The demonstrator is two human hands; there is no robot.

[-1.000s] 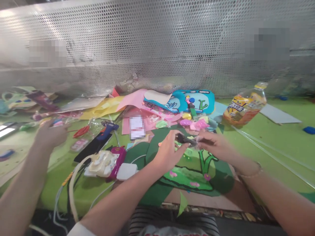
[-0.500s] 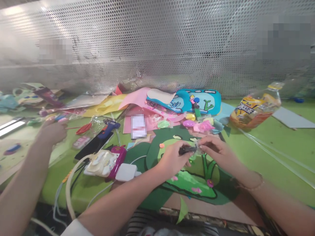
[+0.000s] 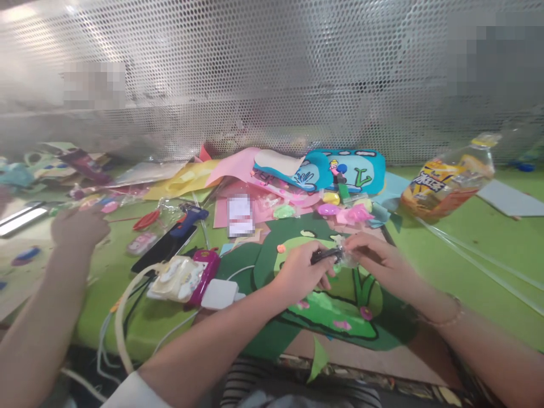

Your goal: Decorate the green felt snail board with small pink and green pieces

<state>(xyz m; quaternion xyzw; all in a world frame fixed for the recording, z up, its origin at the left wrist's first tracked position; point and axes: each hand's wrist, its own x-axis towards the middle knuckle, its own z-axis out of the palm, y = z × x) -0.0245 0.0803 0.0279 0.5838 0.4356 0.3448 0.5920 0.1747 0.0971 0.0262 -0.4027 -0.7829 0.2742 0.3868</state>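
As I watch remotely, the left hand (image 3: 305, 271) grips a black piece (image 3: 324, 255) at four o'clock from centre; the right hand (image 3: 380, 262) pinches clear plastic (image 3: 348, 259) at its end (green collage (image 3: 331, 303) beneath).

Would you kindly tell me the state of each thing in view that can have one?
Left hand: closed on black piece
Right hand: pinching clear plastic
Black piece: held above green picture
Green picture: lying flat
Drink bottle: capped
Pink sheet: curved
Blue glue gun: lying down
Co-worker's hand: blurred, grip unclear
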